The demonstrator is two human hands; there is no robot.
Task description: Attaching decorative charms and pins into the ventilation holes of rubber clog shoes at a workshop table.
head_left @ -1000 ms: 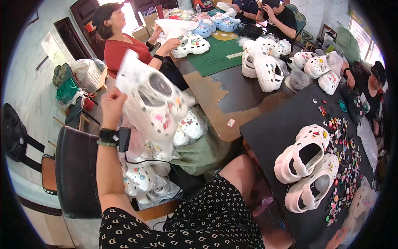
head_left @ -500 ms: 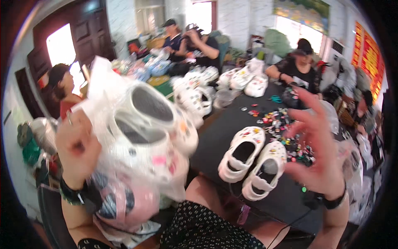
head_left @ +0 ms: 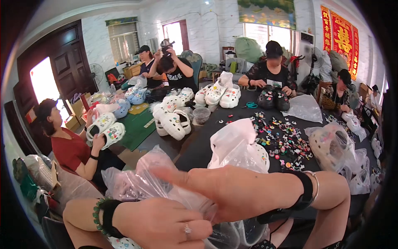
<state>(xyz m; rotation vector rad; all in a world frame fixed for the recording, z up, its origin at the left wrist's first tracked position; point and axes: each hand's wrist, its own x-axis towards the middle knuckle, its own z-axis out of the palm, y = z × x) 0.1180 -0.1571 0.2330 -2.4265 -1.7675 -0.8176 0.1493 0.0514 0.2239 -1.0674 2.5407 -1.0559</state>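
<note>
1. Biggest: black counter [head_left: 199, 139], covered in clogs and bags.
2. Crinkly pink-tinted plastic bag [head_left: 137, 178], right at the hands, in front of the wearer; contents too smeary to make out.
3. Whitish plastic bag [head_left: 232, 141] on the counter just past the right hand, holey white clog [head_left: 262, 157] showing at its right side.
4. Clear plastic bag [head_left: 331, 145] farther right, charm-studded pale clog inside.
5. Hands cross: left hand [head_left: 161, 224] has curled fingers, right hand [head_left: 232, 193] has its index stretched over the pink-tinted bag. Can't tell what either's gripping, tbh.
6. Clear round tub [head_left: 202, 118] near decorated white clogs [head_left: 176, 124]; can't read the contents.
7. Tiniest: loose colourful shoe charms [head_left: 282, 143], scattered.
</note>
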